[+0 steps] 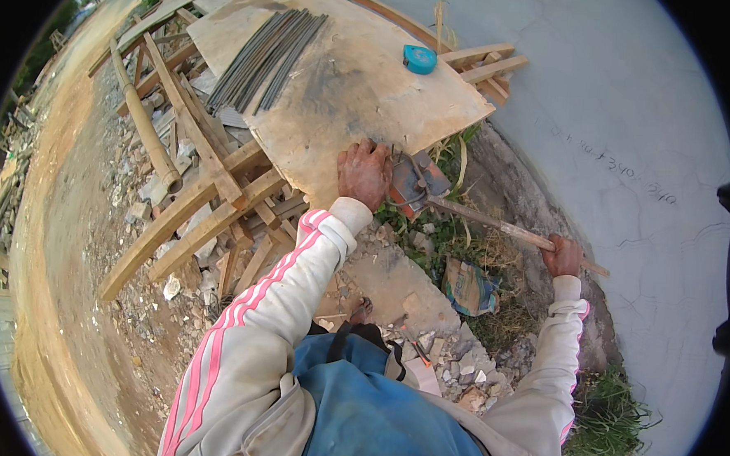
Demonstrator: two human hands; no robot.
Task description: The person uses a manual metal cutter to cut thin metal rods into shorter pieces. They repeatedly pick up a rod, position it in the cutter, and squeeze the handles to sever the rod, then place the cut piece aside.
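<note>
My left hand (364,174) rests at the near edge of a worn plywood board (364,88), fingers curled down; what lies under them is hidden. Right beside it is a rusty orange-brown metal plate (434,179), with a thin bent steel rod (398,203) curving around there. From this plate a long bar handle (497,222) runs out to the right. Near its far end my right hand (563,256) is wrapped around it. On the board's left part lies a bundle of cut steel rods (271,58). A teal tape measure (420,60) sits near the board's far right edge.
Wooden beams (192,219) and a bamboo pole (143,125) lie crossed over rubble on the left. A grey wall (633,159) rises on the right. Below are a crumpled sack (469,287), a concrete slab (403,284), broken stones (465,365) and grass (606,422).
</note>
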